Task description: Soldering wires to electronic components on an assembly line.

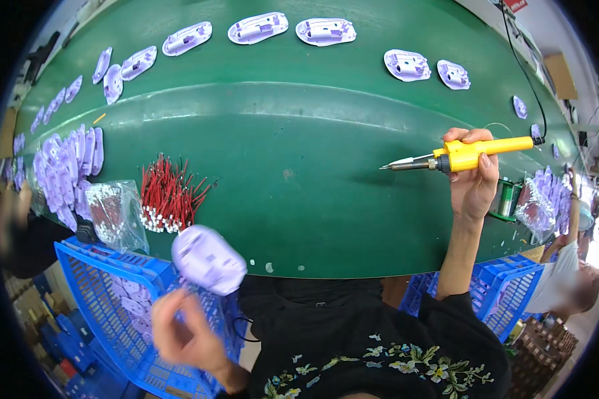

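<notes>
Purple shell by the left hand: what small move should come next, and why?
Probably the left hand should set the purple shell on the green tabletop: it shows at the near edge, the hand's hold on it unclear, while the right hand holds the soldering iron.

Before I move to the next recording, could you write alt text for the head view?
A person's right hand holds a yellow soldering iron over a green workbench, while the blurred left hand is at a pale purple shell, its grip unclear. Red wires lie heaped on the bench, with more purple shells piled at left.
</notes>
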Motion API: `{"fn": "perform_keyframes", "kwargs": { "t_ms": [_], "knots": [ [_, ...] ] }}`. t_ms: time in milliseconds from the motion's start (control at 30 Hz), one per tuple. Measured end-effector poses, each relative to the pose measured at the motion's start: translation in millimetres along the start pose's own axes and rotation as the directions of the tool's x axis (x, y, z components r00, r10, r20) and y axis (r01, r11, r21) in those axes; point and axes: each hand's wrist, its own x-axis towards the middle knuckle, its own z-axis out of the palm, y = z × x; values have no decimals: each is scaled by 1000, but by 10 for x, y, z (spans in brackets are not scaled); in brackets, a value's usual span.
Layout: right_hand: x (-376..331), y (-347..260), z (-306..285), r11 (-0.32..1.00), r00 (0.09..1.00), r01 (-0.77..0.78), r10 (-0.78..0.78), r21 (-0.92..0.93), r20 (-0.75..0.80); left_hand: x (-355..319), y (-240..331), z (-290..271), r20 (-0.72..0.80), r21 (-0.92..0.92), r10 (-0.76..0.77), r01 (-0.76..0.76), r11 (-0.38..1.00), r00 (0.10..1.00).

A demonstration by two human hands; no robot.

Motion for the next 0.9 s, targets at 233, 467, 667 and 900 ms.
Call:
{"fn": "perform_keyframes", "kwargs": {
  "t_ms": [233,467,667,900],
  "knots": [
    [-28,-17,97,998,998,-57,57,-34,-12,-161,-771,-1239,-390,453,-17,208,867,921],
    [-59,-60,159,999,997,-52,52,-9,59,261,-938,-660,-240,706,-64,220,673,969],
    [-77,27,193,995,993,-93,89,38,79,1326,51,1265,267,26,140,-153,988,953],
    [-97,21,309,979,949,-174,136,111,285,2276,96,2709,357,24,583,-631,776,730]
  ]
}}
